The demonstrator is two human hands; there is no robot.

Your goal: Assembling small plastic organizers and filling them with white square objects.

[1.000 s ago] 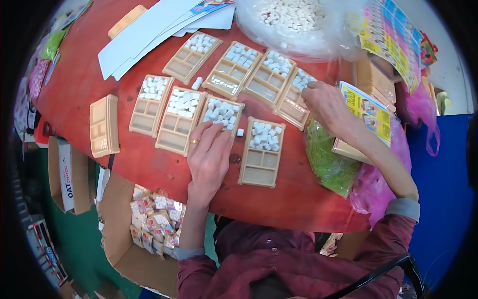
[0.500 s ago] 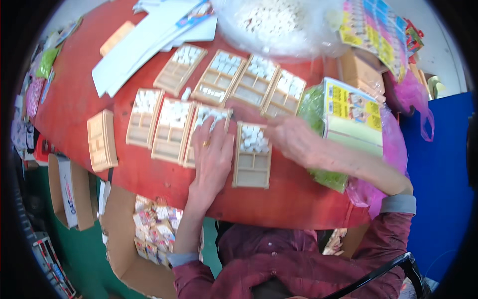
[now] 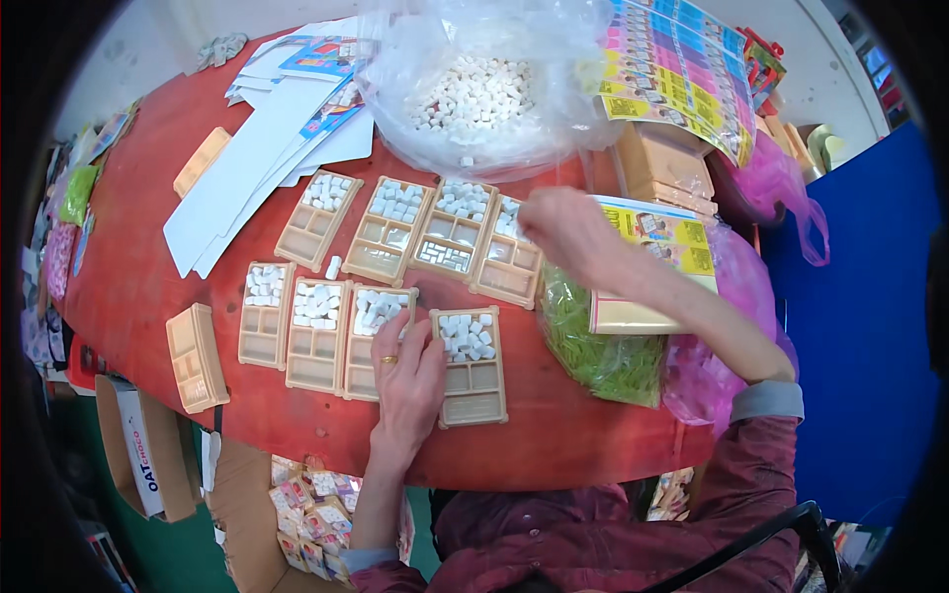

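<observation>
Since half a second earlier, the right hand [image 3: 568, 232] had swung from just beside the front tray [image 3: 473, 408] to the far tray [image 3: 509, 284] beyond it, while the left hand [image 3: 407, 385] had stayed at the neighbouring tray [image 3: 360, 372], just left of the front tray. The right fingers were bent over the far tray's cube compartment; whether they pinched a cube, I could not tell. The left fingers curled down, their tips hidden, so I could not tell whether they gripped anything. White cubes [image 3: 467, 337] lay in an uneven heap in the front tray's top compartment.

The likeliest trouble, I judged, was a bump: the left hand was so close to the front tray's left rim that a sideways push could have skewed it and tipped cubes over its low wall. A loose white piece [image 3: 334, 266] on the tabletop [image 3: 573, 435], left of and beyond the front tray, might have been overlooked. Right of the front tray, the right forearm [image 3: 692, 311] crossed above the printed sheets [image 3: 643, 314]; dropping low, it could have dragged them against the green bag [image 3: 603, 361].
</observation>
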